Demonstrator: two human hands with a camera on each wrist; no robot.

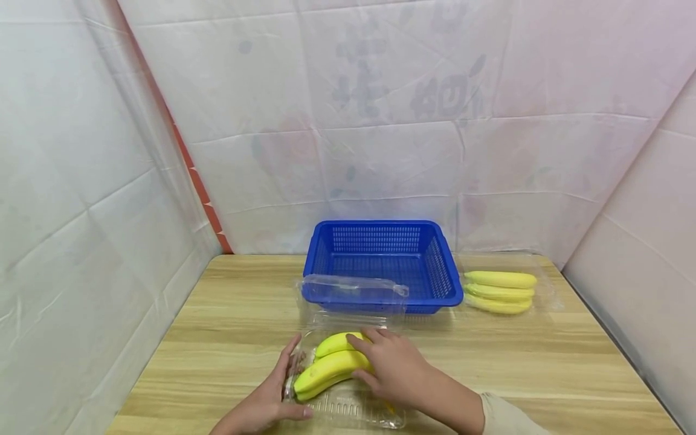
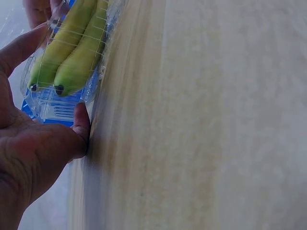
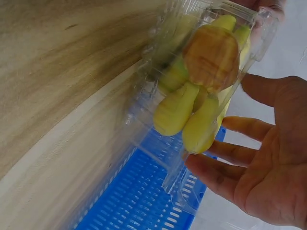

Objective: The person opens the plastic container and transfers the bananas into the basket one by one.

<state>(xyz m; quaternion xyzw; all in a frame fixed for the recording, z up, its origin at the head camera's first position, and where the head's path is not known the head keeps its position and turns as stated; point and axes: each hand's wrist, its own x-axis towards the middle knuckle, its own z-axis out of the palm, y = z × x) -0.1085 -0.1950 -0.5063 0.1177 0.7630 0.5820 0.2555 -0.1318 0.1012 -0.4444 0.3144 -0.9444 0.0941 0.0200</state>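
Note:
A bunch of yellow bananas (image 1: pixel 331 365) lies in an open clear plastic clamshell box (image 1: pixel 353 412) at the table's front edge, its lid (image 1: pixel 353 293) standing up behind. My left hand (image 1: pixel 274 389) cups the box's left end, fingers straight along it and thumb at the front corner. In the left wrist view the thumb (image 2: pixel 80 120) touches the box (image 2: pixel 53 108) below the bananas (image 2: pixel 79 52). My right hand (image 1: pixel 391 362) rests flat on the bananas from the right. The right wrist view shows its spread fingers (image 3: pixel 225 175) touching the bananas (image 3: pixel 192 110) at their stem end.
A blue plastic basket (image 1: pixel 446 266) stands behind the box, seen through the plastic in the right wrist view (image 3: pixel 144 201). A second bunch of bananas (image 1: pixel 500 292) in clear packaging lies at the back right. White sheets wall in the wooden table (image 1: pixel 544 362) on three sides.

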